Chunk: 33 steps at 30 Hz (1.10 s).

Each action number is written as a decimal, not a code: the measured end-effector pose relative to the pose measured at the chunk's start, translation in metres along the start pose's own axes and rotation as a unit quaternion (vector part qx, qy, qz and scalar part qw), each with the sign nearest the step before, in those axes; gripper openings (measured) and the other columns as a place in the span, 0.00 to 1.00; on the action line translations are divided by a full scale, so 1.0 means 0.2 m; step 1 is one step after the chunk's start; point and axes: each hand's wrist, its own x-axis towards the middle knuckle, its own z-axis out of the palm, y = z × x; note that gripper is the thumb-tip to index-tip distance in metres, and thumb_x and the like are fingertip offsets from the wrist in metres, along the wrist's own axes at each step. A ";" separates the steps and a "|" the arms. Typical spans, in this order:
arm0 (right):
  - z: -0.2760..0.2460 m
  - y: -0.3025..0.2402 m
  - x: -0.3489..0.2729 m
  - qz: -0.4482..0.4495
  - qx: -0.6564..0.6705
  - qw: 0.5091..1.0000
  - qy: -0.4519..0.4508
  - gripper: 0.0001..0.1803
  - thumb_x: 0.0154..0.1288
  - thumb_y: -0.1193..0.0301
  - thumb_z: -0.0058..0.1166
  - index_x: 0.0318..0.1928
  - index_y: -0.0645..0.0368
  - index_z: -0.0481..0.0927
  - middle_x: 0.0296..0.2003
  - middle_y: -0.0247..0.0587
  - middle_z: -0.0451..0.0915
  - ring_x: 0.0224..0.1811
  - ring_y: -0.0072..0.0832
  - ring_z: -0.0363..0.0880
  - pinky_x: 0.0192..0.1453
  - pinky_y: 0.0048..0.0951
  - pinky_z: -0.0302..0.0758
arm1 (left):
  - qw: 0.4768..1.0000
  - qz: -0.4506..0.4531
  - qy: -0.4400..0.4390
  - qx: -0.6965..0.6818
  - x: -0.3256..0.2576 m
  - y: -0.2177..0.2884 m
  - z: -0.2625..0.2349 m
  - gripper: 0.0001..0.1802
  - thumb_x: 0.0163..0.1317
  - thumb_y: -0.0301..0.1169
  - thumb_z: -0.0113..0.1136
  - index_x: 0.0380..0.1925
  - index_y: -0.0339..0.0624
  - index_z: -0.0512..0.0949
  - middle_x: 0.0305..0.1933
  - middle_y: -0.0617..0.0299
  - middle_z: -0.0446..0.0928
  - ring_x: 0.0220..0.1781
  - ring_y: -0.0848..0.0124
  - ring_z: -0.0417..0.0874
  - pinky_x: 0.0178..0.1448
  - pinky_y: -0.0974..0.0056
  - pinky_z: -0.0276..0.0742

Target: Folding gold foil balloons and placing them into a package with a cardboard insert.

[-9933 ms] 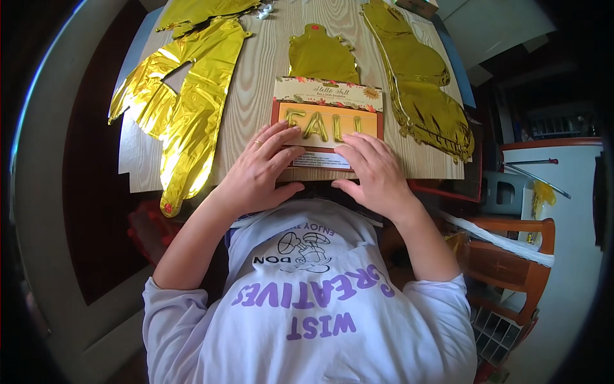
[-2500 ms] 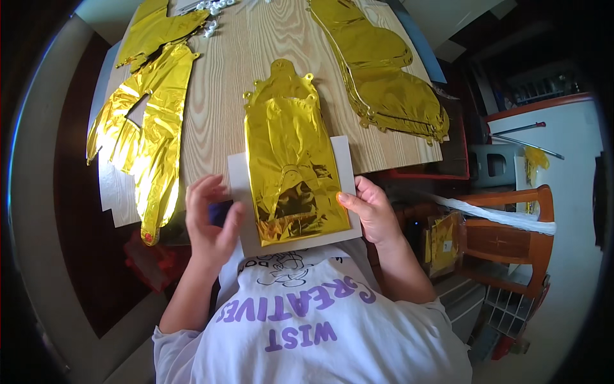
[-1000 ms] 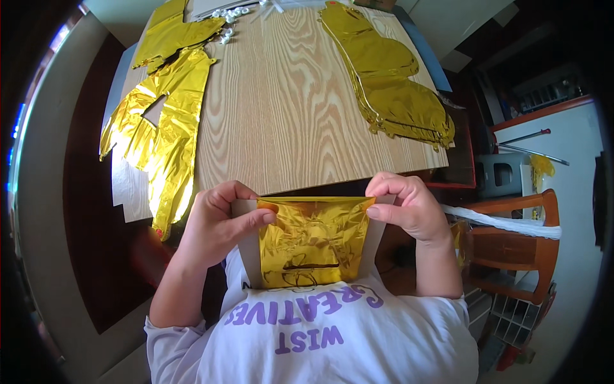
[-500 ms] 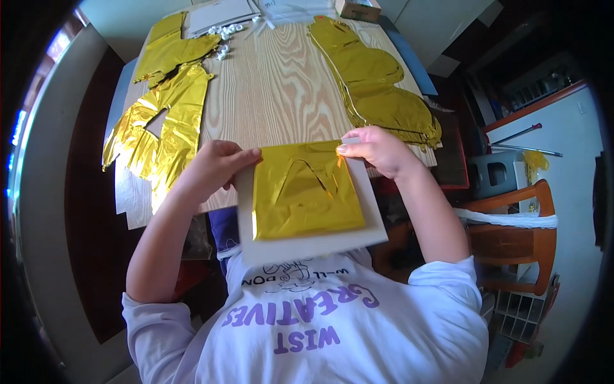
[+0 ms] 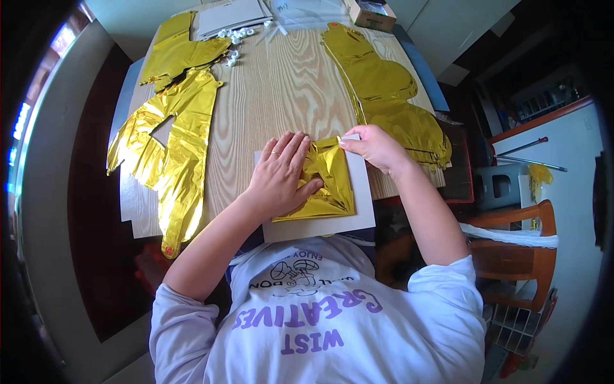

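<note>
A folded gold foil balloon lies on a pale grey card at the table's near edge. My left hand rests flat over the foil's left part, fingers stretched out and thumb spread, hiding much of it. At the upper right corner, thumb and fingers of my right hand pinch the foil's edge together with the card; the exact hold is partly hidden. Flat gold foil balloons lie unfolded on the table's left side. More of them are stacked on the right, with a thin white cord along their edge.
The wood-grain table carries small white ribbon rolls, a stack of grey cards and clear plastic bags at the far end. An open cardboard box stands at the far right. A wooden chair is beside me.
The card with the folded foil has gone from tilted in both hands down to the table edge. My left hand has left the card's left edge and now lies flat on the foil.
</note>
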 end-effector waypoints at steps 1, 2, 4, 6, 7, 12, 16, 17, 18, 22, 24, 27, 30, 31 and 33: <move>0.00 0.03 -0.01 0.002 0.039 0.999 0.013 0.12 0.75 0.69 0.58 0.48 0.66 0.83 0.37 0.34 0.85 0.37 0.17 0.80 0.45 0.21 0.77 | 1.000 0.001 0.006 0.003 0.00 0.00 0.01 0.48 0.68 0.58 0.57 0.75 0.33 0.59 0.78 0.45 0.61 0.83 0.50 0.56 0.83 0.44 0.48; 0.01 0.05 -0.03 0.005 0.078 0.997 0.026 0.11 0.76 0.69 0.57 0.48 0.66 0.82 0.37 0.34 0.85 0.36 0.17 0.80 0.44 0.21 0.77 | 1.000 -0.003 0.006 -0.003 0.00 0.00 0.01 0.48 0.68 0.58 0.57 0.75 0.34 0.59 0.78 0.45 0.61 0.83 0.50 0.56 0.83 0.44 0.48; 0.03 0.08 -0.04 -0.008 0.120 0.991 0.054 0.11 0.76 0.70 0.56 0.47 0.67 0.82 0.36 0.33 0.84 0.35 0.17 0.78 0.42 0.22 0.76 | 1.000 -0.010 0.007 -0.014 0.00 0.00 0.00 0.48 0.68 0.58 0.57 0.76 0.34 0.58 0.79 0.45 0.61 0.82 0.49 0.57 0.83 0.44 0.49; 0.05 0.12 -0.03 -0.039 0.126 0.987 0.089 0.11 0.76 0.70 0.56 0.45 0.68 0.83 0.33 0.33 0.83 0.32 0.16 0.76 0.39 0.24 0.75 | 0.999 -0.023 0.004 -0.033 0.02 0.02 -0.04 0.45 0.68 0.56 0.58 0.75 0.36 0.60 0.77 0.46 0.64 0.81 0.50 0.58 0.82 0.44 0.51; 0.06 0.14 -0.03 -0.048 0.119 0.986 0.103 0.11 0.76 0.70 0.56 0.45 0.68 0.83 0.33 0.32 0.83 0.32 0.16 0.74 0.39 0.24 0.75 | 0.999 -0.029 0.002 -0.042 0.03 0.03 -0.06 0.44 0.68 0.55 0.58 0.75 0.37 0.62 0.76 0.47 0.65 0.81 0.50 0.59 0.81 0.45 0.52; 0.08 0.13 -0.03 -0.106 0.115 0.977 0.142 0.11 0.76 0.70 0.56 0.45 0.67 0.82 0.34 0.31 0.82 0.33 0.15 0.72 0.39 0.22 0.72 | 0.988 -0.056 0.001 -0.145 0.15 -0.08 -0.13 0.28 0.66 0.44 0.64 0.61 0.39 0.77 0.59 0.50 0.79 0.64 0.51 0.79 0.66 0.52 0.74; 0.05 0.13 -0.02 -0.090 0.115 0.983 0.109 0.10 0.77 0.69 0.56 0.47 0.64 0.81 0.37 0.28 0.82 0.39 0.13 0.73 0.47 0.21 0.72 | 0.957 -0.121 -0.084 -0.248 0.29 -0.17 -0.23 0.22 0.65 0.40 0.68 0.54 0.37 0.82 0.45 0.51 0.86 0.45 0.59 0.88 0.53 0.58 0.83; 0.06 0.13 -0.02 -0.102 0.118 0.981 0.119 0.10 0.77 0.69 0.56 0.47 0.65 0.82 0.36 0.29 0.82 0.37 0.14 0.73 0.44 0.21 0.73 | 0.947 -0.136 -0.125 -0.263 0.31 -0.19 -0.24 0.21 0.65 0.38 0.68 0.53 0.36 0.83 0.42 0.53 0.87 0.44 0.64 0.88 0.52 0.61 0.82; 0.07 0.13 -0.02 -0.113 0.121 0.978 0.128 0.11 0.77 0.70 0.56 0.47 0.67 0.82 0.34 0.30 0.82 0.35 0.14 0.72 0.41 0.22 0.73 | 0.944 -0.137 -0.131 -0.271 0.31 -0.19 -0.24 0.20 0.66 0.38 0.68 0.51 0.36 0.83 0.40 0.54 0.87 0.42 0.65 0.87 0.50 0.62 0.82; 0.08 0.13 -0.04 -0.129 0.143 0.974 0.120 0.11 0.77 0.69 0.56 0.47 0.66 0.82 0.34 0.29 0.81 0.36 0.14 0.72 0.42 0.21 0.72 | 0.920 -0.155 -0.162 -0.322 0.30 -0.18 -0.25 0.16 0.70 0.36 0.65 0.47 0.34 0.85 0.34 0.59 0.86 0.35 0.73 0.85 0.42 0.66 0.81; 0.09 0.12 -0.07 -0.138 0.156 0.970 0.121 0.11 0.77 0.69 0.56 0.47 0.66 0.82 0.34 0.29 0.81 0.37 0.14 0.72 0.43 0.21 0.72 | 0.907 -0.171 -0.180 -0.339 0.28 -0.16 -0.28 0.15 0.70 0.36 0.63 0.46 0.34 0.85 0.33 0.59 0.86 0.33 0.74 0.85 0.40 0.66 0.81; 0.10 0.12 -0.10 -0.128 0.160 0.971 0.121 0.11 0.77 0.69 0.56 0.46 0.66 0.82 0.33 0.28 0.81 0.35 0.14 0.72 0.42 0.21 0.72 | 0.900 -0.187 -0.199 -0.341 0.27 -0.12 -0.32 0.16 0.70 0.37 0.63 0.45 0.34 0.85 0.34 0.57 0.86 0.34 0.71 0.86 0.41 0.64 0.82; 0.13 0.13 -0.10 -0.129 0.147 0.971 0.140 0.11 0.77 0.69 0.56 0.46 0.66 0.82 0.32 0.29 0.82 0.33 0.15 0.73 0.40 0.22 0.72 | 0.888 -0.198 -0.202 -0.361 0.25 -0.13 -0.31 0.16 0.69 0.36 0.63 0.49 0.34 0.84 0.34 0.56 0.86 0.34 0.69 0.86 0.41 0.63 0.82; 0.14 0.13 -0.09 -0.129 0.130 0.972 0.145 0.10 0.77 0.69 0.57 0.46 0.66 0.82 0.34 0.28 0.81 0.35 0.14 0.73 0.42 0.21 0.72 | 0.879 -0.211 -0.202 -0.377 0.24 -0.15 -0.28 0.17 0.69 0.36 0.63 0.51 0.35 0.82 0.34 0.56 0.86 0.34 0.68 0.86 0.41 0.62 0.82; 0.15 0.12 -0.07 -0.126 0.093 0.975 0.157 0.09 0.77 0.70 0.57 0.47 0.64 0.81 0.36 0.26 0.81 0.38 0.12 0.73 0.46 0.17 0.71 | 0.884 -0.221 -0.183 -0.369 0.26 -0.15 -0.27 0.20 0.68 0.36 0.64 0.55 0.36 0.79 0.36 0.54 0.86 0.35 0.66 0.87 0.41 0.61 0.83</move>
